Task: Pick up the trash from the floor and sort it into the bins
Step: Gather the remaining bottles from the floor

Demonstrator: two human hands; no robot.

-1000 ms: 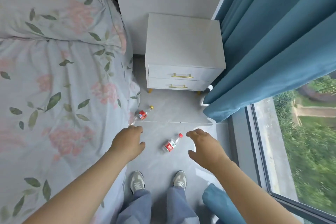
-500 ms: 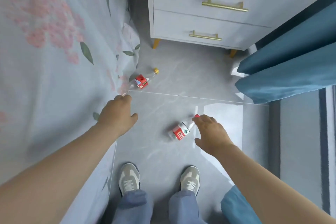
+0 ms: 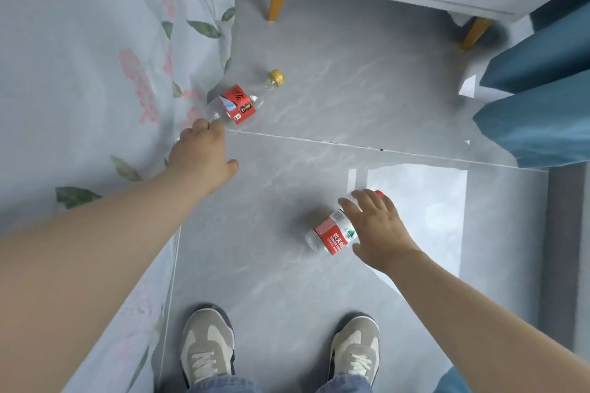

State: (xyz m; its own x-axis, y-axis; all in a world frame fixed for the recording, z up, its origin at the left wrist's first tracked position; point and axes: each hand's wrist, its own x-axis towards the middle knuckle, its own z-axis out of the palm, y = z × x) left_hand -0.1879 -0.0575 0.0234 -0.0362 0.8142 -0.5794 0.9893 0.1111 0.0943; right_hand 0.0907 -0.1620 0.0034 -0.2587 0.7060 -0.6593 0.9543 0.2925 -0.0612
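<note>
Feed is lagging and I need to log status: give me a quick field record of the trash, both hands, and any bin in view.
trash: two plastic bottles, both lying on the floor
yellow-capped bottle: red label, beside the bedsheet edge
red-capped bottle: red label, on open floor
left hand: fingertips at the yellow-capped bottle's base; grip cannot be told
right hand: fingers spread over the red-capped bottle's neck end, not closed round it
bins: none in view

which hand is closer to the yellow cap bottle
Left. The left hand is right at the base of the yellow-cap bottle, beside the bedsheet; the right hand is farther off, over the red-cap bottle.
</note>
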